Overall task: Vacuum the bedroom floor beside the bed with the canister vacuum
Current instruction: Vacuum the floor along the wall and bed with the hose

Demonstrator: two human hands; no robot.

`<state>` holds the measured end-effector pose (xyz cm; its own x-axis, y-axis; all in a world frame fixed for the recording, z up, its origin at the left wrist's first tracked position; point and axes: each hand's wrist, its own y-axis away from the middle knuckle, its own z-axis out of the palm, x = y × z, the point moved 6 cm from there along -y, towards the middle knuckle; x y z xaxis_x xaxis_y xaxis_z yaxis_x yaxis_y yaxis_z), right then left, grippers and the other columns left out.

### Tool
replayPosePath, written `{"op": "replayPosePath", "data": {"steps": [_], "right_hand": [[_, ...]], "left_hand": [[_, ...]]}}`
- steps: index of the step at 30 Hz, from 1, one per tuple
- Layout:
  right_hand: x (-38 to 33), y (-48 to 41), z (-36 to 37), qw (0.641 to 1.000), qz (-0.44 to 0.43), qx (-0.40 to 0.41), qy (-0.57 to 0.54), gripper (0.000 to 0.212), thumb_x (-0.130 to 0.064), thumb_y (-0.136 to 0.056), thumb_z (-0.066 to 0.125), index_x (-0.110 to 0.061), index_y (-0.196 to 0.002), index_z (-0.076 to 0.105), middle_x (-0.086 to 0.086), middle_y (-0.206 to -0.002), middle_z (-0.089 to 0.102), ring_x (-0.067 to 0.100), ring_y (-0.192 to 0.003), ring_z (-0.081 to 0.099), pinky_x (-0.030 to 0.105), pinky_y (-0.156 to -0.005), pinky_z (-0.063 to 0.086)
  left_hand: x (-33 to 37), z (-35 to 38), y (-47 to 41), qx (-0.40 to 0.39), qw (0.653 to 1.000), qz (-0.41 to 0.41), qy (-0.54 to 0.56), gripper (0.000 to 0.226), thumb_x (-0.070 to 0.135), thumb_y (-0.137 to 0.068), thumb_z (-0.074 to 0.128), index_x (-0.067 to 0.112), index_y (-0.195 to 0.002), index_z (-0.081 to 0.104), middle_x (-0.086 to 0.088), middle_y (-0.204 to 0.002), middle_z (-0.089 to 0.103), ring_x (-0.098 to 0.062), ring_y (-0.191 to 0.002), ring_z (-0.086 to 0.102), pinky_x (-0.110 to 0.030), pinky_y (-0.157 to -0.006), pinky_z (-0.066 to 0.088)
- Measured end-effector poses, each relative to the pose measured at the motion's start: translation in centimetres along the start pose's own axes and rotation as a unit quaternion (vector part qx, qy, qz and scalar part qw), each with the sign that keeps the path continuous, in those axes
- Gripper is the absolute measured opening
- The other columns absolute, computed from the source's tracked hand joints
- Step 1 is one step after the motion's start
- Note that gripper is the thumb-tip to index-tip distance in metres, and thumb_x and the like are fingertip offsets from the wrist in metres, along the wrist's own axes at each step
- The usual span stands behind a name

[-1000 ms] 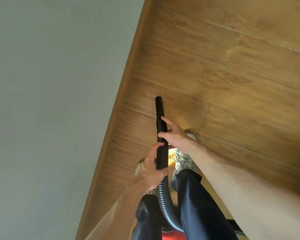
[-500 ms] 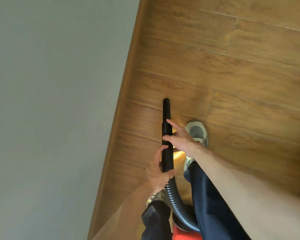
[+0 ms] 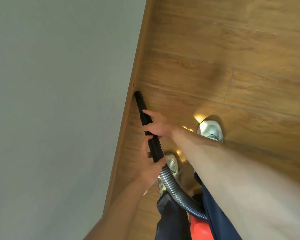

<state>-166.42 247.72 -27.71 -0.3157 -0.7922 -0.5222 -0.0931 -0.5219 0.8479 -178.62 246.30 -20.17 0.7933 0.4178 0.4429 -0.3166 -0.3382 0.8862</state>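
both hands' grip closed on black hose (image 3: 150, 135) — left hand (image 3: 150, 166), right hand (image 3: 157, 125), nozzle tip at baseboard (image 3: 128, 108)

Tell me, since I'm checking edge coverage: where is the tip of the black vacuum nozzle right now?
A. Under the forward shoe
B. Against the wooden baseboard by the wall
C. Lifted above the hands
B: the nozzle tip meets the baseboard at the wall's foot.
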Motion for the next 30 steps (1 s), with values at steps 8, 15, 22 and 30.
{"op": "replayPosePath", "data": {"steps": [8, 15, 22, 30], "right_hand": [[4.1, 2.6, -0.6, 0.998, 0.018, 0.04, -0.039, 0.077, -0.011, -0.088, 0.062, -0.039, -0.152, 0.03, 0.004, -0.133, 0.052, 0.022, -0.106, 0.06, 0.038, -0.083, 0.058], [7.7, 7.0, -1.6, 0.988, 0.077, 0.083, -0.101, 0.073, -0.012, -0.091, 0.062, -0.041, -0.15, 0.032, 0.003, -0.122, 0.059, 0.012, -0.091, 0.063, 0.03, -0.068, 0.058], [10.2, 7.9, 1.0, 0.986, 0.104, 0.071, -0.111, 0.073, -0.012, -0.091, 0.062, -0.044, -0.15, 0.032, 0.005, -0.119, 0.061, 0.018, -0.098, 0.064, 0.037, -0.078, 0.06], [9.1, 5.7, 5.1, 0.996, 0.087, 0.007, -0.008, 0.078, -0.015, -0.088, 0.067, -0.047, -0.149, 0.031, -0.001, -0.12, 0.061, 0.019, -0.099, 0.065, 0.036, -0.082, 0.058]], "left_hand": [[-1.8, 1.3, 1.0, -0.057, 0.998, -0.014, -0.02, 0.074, 0.008, -0.084, 0.076, 0.063, -0.119, 0.04, 0.005, -0.122, 0.058, -0.009, -0.113, 0.056, -0.039, -0.088, 0.057], [-2.9, 2.8, 4.2, -0.088, 0.993, -0.022, -0.071, 0.079, 0.009, -0.081, 0.078, 0.063, -0.124, 0.041, 0.004, -0.115, 0.064, -0.013, -0.105, 0.064, -0.044, -0.089, 0.059], [-5.4, 2.5, 5.8, -0.101, 0.993, -0.029, -0.054, 0.08, 0.006, -0.077, 0.078, 0.061, -0.124, 0.043, -0.004, -0.117, 0.064, -0.023, -0.107, 0.063, -0.051, -0.093, 0.055], [-8.6, 0.8, 6.7, -0.082, 0.991, -0.098, 0.041, 0.08, 0.003, -0.091, 0.066, 0.068, -0.125, 0.035, -0.002, -0.123, 0.061, -0.02, -0.111, 0.064, -0.029, -0.068, 0.06]]}}
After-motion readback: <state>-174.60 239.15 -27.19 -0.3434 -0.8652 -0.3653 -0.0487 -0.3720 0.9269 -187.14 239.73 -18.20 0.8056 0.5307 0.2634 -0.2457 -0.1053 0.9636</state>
